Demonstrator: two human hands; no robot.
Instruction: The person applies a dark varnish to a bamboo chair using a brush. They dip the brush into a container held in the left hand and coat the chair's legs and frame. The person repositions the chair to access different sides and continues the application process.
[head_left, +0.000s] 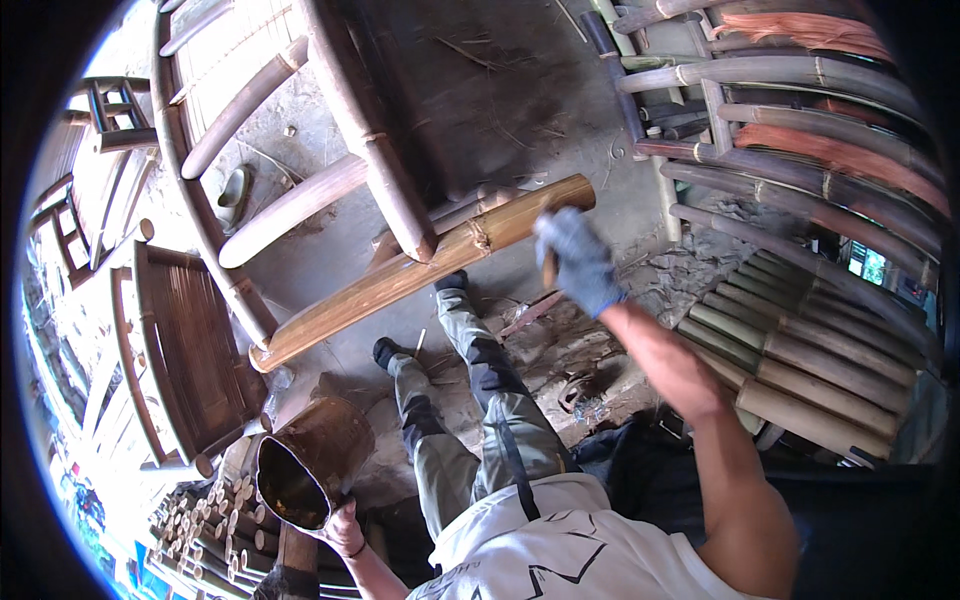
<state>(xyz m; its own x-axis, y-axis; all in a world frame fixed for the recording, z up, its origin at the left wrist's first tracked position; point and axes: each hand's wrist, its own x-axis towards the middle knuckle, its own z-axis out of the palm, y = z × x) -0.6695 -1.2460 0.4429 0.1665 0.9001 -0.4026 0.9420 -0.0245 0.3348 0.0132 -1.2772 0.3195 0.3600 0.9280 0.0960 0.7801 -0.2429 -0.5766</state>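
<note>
My left hand grips the rim of a stained brown bucket, which is tilted so that its dark mouth faces left; some brownish matter shows inside. A blue-grey glove covers my right hand, closed on a small brush with a tan handle; its working end is blurred. This hand is close to the right end of a shiny yellow-brown bamboo pole. The pole lies slantwise across the ends of the legs of a bamboo furniture frame. Whether the brush touches the pole, I cannot tell.
A rack of curved bamboo pieces stands at the far right, above a slatted bamboo bench. Cut bamboo lengths are stacked at the lower left. Beyond them is a brown slatted panel. Rubble lies beside my legs.
</note>
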